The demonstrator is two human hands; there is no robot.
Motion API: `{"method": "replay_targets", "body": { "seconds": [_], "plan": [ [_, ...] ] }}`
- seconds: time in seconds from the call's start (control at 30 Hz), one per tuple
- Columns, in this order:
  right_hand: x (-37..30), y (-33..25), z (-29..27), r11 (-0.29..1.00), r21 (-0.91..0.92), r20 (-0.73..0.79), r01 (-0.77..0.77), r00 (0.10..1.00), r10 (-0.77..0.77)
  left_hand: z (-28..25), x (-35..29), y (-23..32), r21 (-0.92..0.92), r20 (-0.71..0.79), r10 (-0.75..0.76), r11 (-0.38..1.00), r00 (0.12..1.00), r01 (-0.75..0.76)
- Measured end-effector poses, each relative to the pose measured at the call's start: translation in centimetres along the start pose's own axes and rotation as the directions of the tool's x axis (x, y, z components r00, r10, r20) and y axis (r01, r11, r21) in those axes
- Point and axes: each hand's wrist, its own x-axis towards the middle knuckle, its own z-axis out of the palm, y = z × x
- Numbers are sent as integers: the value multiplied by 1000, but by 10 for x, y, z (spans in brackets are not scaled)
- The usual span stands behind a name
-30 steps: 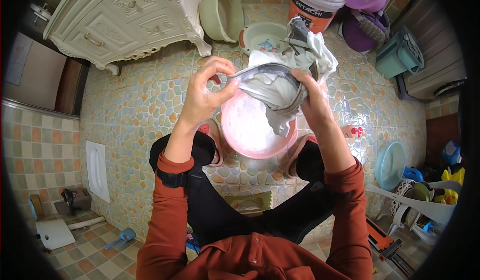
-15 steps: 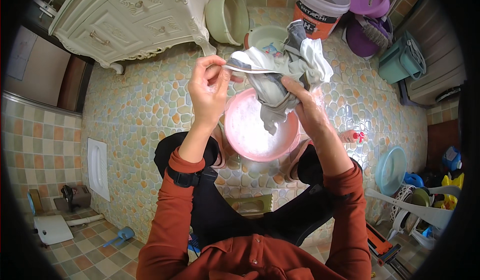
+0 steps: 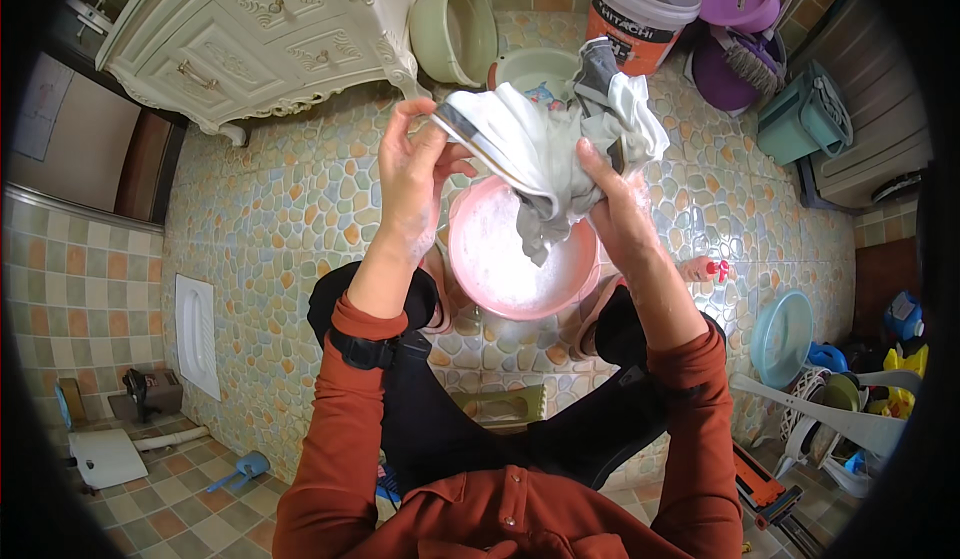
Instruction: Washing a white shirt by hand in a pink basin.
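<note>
A wet white and grey garment (image 3: 540,149) hangs bunched between my two hands above a pink basin (image 3: 470,294) of white suds. My left hand (image 3: 412,174) pinches a dark-striped edge of the cloth between thumb and fingers, drawing it out to the left. On the other side, my right hand (image 3: 620,204) grips the bunched part, its thumb on top and the other fingers mostly hidden beneath. The cloth's lower tip dangles over the suds. Behind the garment, a pale green basin (image 3: 510,67) is partly covered, with something blue and red in it.
A carved cream cabinet (image 3: 270,44) stands far left, beside a tilted green tub (image 3: 455,34). An orange and white bucket (image 3: 640,19) and purple tubs (image 3: 735,69) are far right. A red-capped bottle (image 3: 705,270) lies right of the pink basin. Under me is a green stool (image 3: 495,406).
My left hand has pulled the striped edge slightly left and up, so the white cloth spreads wider. My right hand keeps its grip, with the thumb shifted a little.
</note>
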Motion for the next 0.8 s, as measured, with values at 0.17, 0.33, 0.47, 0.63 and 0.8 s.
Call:
{"method": "replay_targets", "body": {
  "seconds": [0.17, 0.33, 0.47, 0.63, 0.8],
  "plan": [
    [2, -4, -4, 978, -194, 94, 75, 994, -57, 0, -1, 0, -96, -35, -59, 994, 998, 56],
    [3, -4, -2, 986, -145, 98, 80, 993, -66, -9, 2, -3, -150, 8, -88, 985, 996, 88],
    [4, -2, -2, 998, -50, 67, 48, 997, -44, -9, 3, -4, -161, 1, -104, 981, 995, 103],
    [0, -8, 2, 997, -70, 109, 20, 994, -12, -10, 2, -3, -161, -1, -110, 981, 994, 109],
    [5, 1, -3, 999, 41, 101, -16, 995, 12, -8, 1, -2, -154, -19, -118, 981, 993, 113]
  ]
}}
